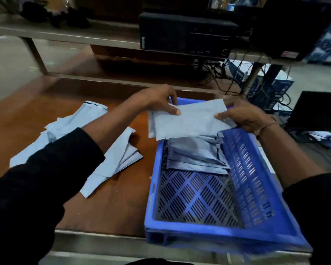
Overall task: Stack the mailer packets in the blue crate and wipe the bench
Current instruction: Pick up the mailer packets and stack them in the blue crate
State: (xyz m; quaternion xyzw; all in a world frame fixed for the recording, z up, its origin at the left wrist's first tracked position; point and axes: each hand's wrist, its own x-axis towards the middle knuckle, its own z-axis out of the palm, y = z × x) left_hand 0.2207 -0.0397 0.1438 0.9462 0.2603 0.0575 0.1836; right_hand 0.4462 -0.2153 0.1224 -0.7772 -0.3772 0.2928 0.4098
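Both hands hold a pale blue-grey mailer packet [189,120] flat above the far end of the blue crate [256,175]. My left hand [159,100] pinches its left top edge and my right hand [243,116] grips its right edge. Under it, a stack of packets [193,156] lies in the crate's far half; the near half shows bare slotted floor. Several loose packets [120,153] lie scattered on the brown bench [111,211] to the left, partly hidden by my left sleeve.
A metal shelf behind the bench carries a black computer case [185,33]. Cables and boxes [266,87] crowd the floor at the right. A black laptop or monitor [317,111] stands at the right edge. The bench's metal front edge runs below the crate.
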